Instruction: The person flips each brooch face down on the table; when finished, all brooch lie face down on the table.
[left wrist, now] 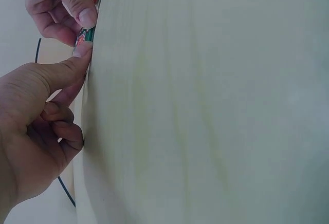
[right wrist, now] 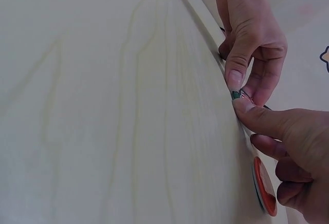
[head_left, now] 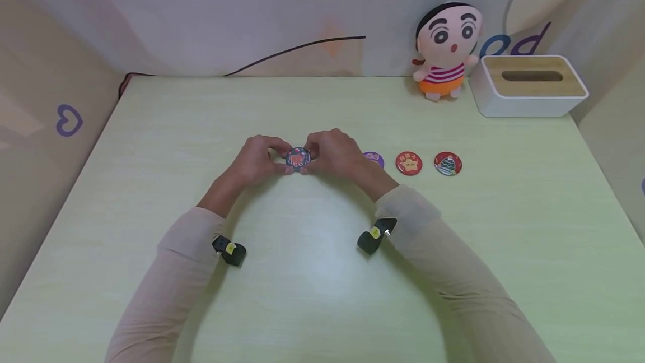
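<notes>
A round button badge (head_left: 298,158), dark blue with a red design, is held between both hands over the middle of the table. My left hand (head_left: 259,158) pinches its left edge between thumb and finger. On the opposite edge, the thumb and finger of my right hand (head_left: 332,153) pinch it too. Both wrist views show the thumb tips close together on the badge's green rim, most of its face covered by fingers. A purple badge (head_left: 374,158) is partly hidden behind the right wrist. Under the right hand in the right wrist view lies a red-edged badge (right wrist: 264,185).
Right of the purple badge lie a red badge with a yellow star (head_left: 409,163) and a red badge with a tree (head_left: 448,163). A plush doll (head_left: 444,52) and a white tissue box (head_left: 529,106) with a wooden lid stand at the table's back right.
</notes>
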A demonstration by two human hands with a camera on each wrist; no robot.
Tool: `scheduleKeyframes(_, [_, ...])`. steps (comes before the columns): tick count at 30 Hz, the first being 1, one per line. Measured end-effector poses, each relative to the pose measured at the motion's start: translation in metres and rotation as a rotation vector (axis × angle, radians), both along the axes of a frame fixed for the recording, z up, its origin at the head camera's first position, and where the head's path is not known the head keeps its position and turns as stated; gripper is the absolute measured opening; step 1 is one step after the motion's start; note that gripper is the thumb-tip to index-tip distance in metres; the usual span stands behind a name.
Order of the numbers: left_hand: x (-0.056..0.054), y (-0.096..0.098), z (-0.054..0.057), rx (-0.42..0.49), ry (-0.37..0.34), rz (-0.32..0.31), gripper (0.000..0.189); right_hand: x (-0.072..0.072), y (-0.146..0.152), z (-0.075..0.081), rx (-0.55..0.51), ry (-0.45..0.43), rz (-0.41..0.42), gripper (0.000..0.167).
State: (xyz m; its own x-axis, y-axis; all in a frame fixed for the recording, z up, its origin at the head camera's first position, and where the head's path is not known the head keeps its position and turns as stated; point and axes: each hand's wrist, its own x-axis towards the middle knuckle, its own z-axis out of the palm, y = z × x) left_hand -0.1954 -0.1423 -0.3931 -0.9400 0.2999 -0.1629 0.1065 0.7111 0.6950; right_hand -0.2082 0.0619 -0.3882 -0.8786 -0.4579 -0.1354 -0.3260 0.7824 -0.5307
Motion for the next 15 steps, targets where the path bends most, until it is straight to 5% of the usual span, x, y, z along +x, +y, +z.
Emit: scheduleKeyframes(15, [-0.0016,-0.0012,-0.0019,0.029,0.009,0.013,0.036,-0.0002,0.0007,0.0012,-0.034,0.009,0.008,0.039])
